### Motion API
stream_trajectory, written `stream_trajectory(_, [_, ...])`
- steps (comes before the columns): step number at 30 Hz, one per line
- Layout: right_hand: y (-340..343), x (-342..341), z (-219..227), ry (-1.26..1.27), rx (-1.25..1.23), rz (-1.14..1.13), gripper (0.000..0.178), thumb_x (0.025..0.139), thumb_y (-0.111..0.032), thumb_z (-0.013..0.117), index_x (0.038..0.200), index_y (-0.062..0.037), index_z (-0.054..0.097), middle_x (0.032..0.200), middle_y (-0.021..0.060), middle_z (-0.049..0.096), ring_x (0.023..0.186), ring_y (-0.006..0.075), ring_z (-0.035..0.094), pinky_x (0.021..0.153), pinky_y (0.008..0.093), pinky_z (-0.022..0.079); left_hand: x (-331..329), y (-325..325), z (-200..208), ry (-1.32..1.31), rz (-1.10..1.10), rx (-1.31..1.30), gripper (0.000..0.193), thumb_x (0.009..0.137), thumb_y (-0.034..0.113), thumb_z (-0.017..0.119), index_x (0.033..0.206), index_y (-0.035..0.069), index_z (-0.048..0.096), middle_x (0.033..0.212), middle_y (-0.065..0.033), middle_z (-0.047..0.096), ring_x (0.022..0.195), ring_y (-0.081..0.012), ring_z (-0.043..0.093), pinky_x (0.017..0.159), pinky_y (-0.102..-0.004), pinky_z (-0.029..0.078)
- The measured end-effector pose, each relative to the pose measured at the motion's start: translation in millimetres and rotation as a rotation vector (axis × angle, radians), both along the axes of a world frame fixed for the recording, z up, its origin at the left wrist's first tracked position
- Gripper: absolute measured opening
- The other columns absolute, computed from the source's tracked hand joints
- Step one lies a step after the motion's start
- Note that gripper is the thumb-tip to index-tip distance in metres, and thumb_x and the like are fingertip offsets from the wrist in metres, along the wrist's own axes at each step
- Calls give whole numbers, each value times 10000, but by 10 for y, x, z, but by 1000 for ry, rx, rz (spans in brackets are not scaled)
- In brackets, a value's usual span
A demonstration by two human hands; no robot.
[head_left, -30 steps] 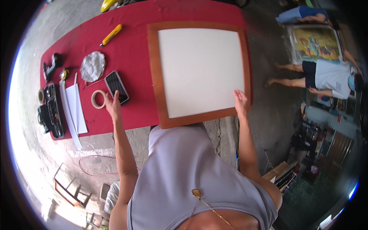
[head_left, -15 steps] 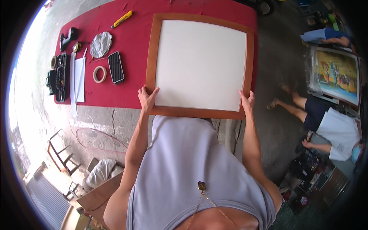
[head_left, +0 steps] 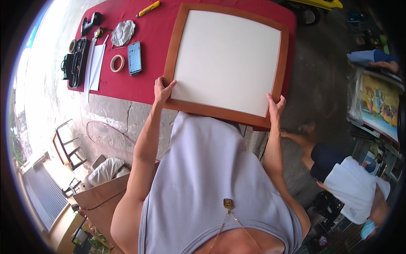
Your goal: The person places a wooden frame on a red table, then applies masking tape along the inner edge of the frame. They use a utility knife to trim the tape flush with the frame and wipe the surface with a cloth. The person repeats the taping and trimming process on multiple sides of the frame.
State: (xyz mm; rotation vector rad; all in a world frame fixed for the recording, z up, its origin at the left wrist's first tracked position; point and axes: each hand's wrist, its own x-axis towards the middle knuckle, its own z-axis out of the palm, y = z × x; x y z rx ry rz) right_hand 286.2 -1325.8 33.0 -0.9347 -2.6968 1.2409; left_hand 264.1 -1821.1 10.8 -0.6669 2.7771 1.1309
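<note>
A brown wooden picture frame (head_left: pixel 220 113) with a blank white panel (head_left: pixel 226 63) inside it lies over the red-covered table (head_left: pixel 144 92). Its near edge is close to my body. My left hand (head_left: pixel 163 89) grips the near left corner, thumb on top of the wood. At the near right side my right hand (head_left: pixel 275 107) holds the border the same way. Fingers of both hands partly disappear beneath the frame. To its left lie a phone (head_left: pixel 134 59) with a lit screen and a roll of tape (head_left: pixel 117 63).
Further left are a crumpled pale cloth (head_left: pixel 123 33), a yellow cutter (head_left: pixel 148 9), a drill (head_left: pixel 90 23), a tape measure (head_left: pixel 98 32) and a black toolbox (head_left: pixel 78 63). On the right, a person (head_left: pixel 349 182) in a white shirt is near a colourful painting (head_left: pixel 379 101).
The view has shifted, and the frame now appears slightly tilted, its right side nearer me. My grip is unchanged. The phone's screen now shows lit. The person at right has moved.
</note>
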Motion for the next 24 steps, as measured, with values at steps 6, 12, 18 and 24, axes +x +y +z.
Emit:
stream_trajectory(6, [57, 35, -45, -16, -75, 11, 790, 710, -409, 823, 1263, 30, 469, 1231, 199, 484, 1161, 333, 494, 991, 443, 405, 57, -31, -30, 48, 15, 62, 712, 738, 451, 787, 1269, 41, 548, 1215, -166, 565, 1158, -317, 530, 980, -413, 437])
stream_trajectory(12, [40, 39, -53, -24, -99, -20, 762, 719, -383, 822, 1275, 0, 469, 1247, 180, 476, 1172, 323, 491, 989, 428, 408, 85, -23, -86, 85, 26, 19, 723, 735, 460, 786, 1281, 50, 549, 1214, -160, 565, 1154, -320, 531, 980, -415, 437])
stream_trajectory(18, [45, 44, -75, -12, -128, -38, 743, 720, -358, 826, 1272, -6, 476, 1244, 173, 480, 1164, 311, 495, 981, 427, 411, 93, -12, -34, 76, 28, 23, 725, 727, 455, 793, 1280, 51, 554, 1212, -164, 564, 1149, -329, 533, 977, -424, 440])
stream_trajectory(24, [67, 48, -84, -8, -149, -49, 720, 722, -331, 830, 1267, -9, 487, 1235, 166, 486, 1147, 306, 505, 975, 424, 416, 86, 28, 41, 94, 32, 62, 706, 724, 426, 807, 1270, 50, 564, 1201, -167, 569, 1132, -324, 550, 961, -414, 457])
